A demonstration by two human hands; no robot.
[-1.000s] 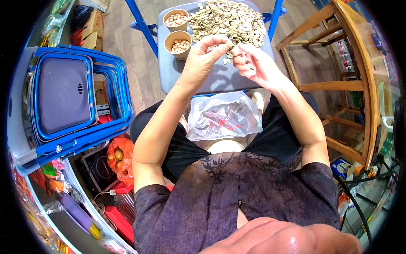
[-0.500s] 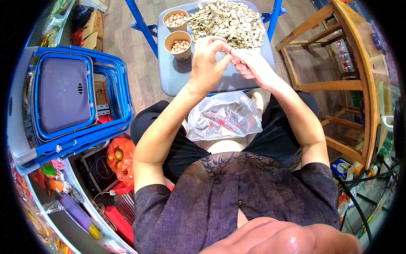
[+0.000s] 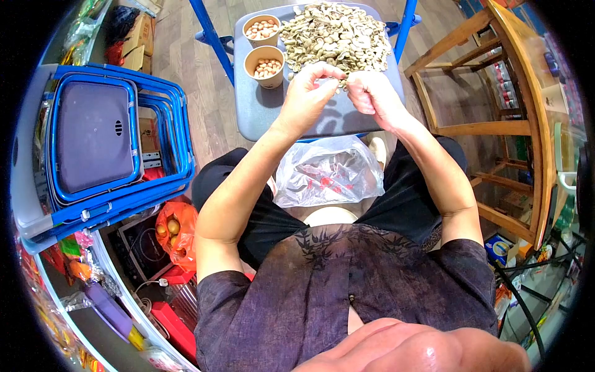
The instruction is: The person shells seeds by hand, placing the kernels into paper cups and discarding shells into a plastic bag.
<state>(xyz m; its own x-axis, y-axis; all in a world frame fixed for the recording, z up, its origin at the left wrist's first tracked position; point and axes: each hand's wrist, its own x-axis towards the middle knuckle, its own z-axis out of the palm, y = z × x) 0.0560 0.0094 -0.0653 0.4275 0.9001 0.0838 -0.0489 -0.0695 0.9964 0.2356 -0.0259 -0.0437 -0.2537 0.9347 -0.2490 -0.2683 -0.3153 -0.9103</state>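
Over the near part of a grey seat [image 3: 260,118], my two hands meet fingertip to fingertip. My left hand [image 3: 308,96] is pinched, thumb and forefinger together, at a small pale piece that looks like a peanut shell. My right hand [image 3: 376,99] is closed with its fingers curled in; what it holds is too small or hidden to name. Just beyond the hands spreads a heap of peanut shells [image 3: 338,34]. Left of the heap stand a nearer paper cup [image 3: 265,79] and a farther paper cup [image 3: 260,42], both holding shelled reddish peanuts [image 3: 268,67].
A clear plastic bag [image 3: 328,173] hangs between my knees below the seat edge. Folded blue-framed chairs [image 3: 96,133] stand at left, above an orange bag [image 3: 176,232] of round produce. A wooden frame [image 3: 483,127] stands at right.
My right hand has turned and curled its fingers more tightly. The left hand has shifted slightly down, its fingertips still by the right. The cups and heap look the same.
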